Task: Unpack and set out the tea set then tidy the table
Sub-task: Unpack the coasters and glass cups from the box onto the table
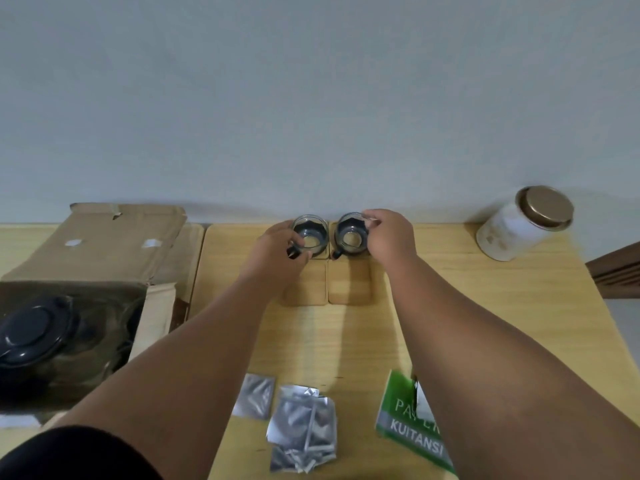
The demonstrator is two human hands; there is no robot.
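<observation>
Two small glass cups are sitting side by side at the far edge of the desk (485, 306), close to the wall. Each one is resting on a little wooden coaster. The left cup (309, 233) is being held by the left hand (277, 251) — its fingers (298, 255) are curling around the near side of the cup, by the dark handle. The right cup (350, 236) is being held by the right hand (389, 237), and its fingers (370, 216) are pinching the rim. Two more coasters (349, 282) are lying bare just in front of the cups, touching each other.

Nearer to the person, a pile of shiny silver packets (301, 424) is lying on the desk, and a green booklet (408, 420) is peeking out from under the right arm. On the left, an open cardboard box (97, 244) is holding a dark round lid (31, 330) — the rest inside is too dim to tell. Far to the right, a white tin (523, 226) with a gold lid is standing near the wall.
</observation>
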